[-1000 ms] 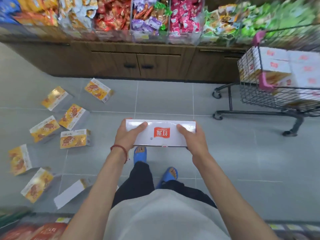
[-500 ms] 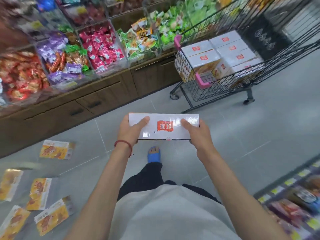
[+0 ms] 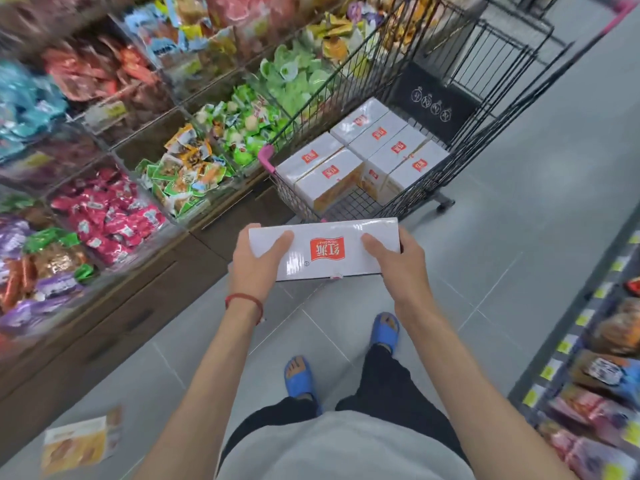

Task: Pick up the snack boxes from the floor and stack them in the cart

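Observation:
I hold a white snack box (image 3: 325, 251) with a red logo flat in front of me, just short of the cart. My left hand (image 3: 254, 263) grips its left end, thumb on top. My right hand (image 3: 398, 263) grips the right end the same way. The black wire cart (image 3: 460, 157) with a pink corner stands straight ahead. Several white boxes (image 3: 367, 150) with red logos are stacked inside it in rows. One yellow snack box (image 3: 79, 441) lies on the floor at the lower left, blurred.
Bins of wrapped snacks (image 3: 180, 174) above brown drawers line the left side of the aisle. A shelf of packets with yellow price tags (image 3: 595, 393) runs along the right. Grey floor tiles (image 3: 519, 271) lie between them; my feet are in blue slippers.
The view has turned right and closed in on the cart, which now stands directly ahead. The floor boxes slid out of view at the left. Both hands keep the same hold on the box.

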